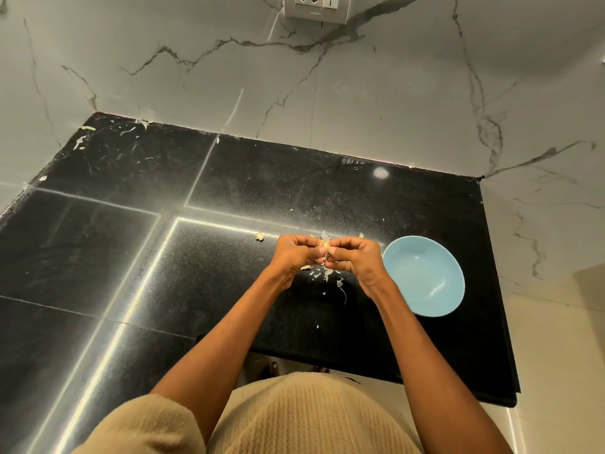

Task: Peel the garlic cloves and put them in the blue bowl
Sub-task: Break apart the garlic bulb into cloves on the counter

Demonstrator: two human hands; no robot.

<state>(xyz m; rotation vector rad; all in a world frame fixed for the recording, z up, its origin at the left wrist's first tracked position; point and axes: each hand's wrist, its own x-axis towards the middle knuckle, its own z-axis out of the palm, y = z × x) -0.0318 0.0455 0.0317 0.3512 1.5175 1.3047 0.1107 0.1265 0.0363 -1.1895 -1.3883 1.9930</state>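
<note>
Over the black counter (229, 290), the left hand (296, 253) and right hand (355, 257) meet, fingers curled, pinching one garlic clove (324, 246) between them. Peel scraps (324, 275) lie on the counter just below. The blue bowl (424, 275) sits just beside the right hand. Beyond, a marble wall (327, 93) carries a socket (316, 8).

Bowl (423, 276) on the counter (163, 257), just right of both hands (327, 257). Peel scraps (322, 274) on the counter beneath them. Wall socket (316, 8) behind.
</note>
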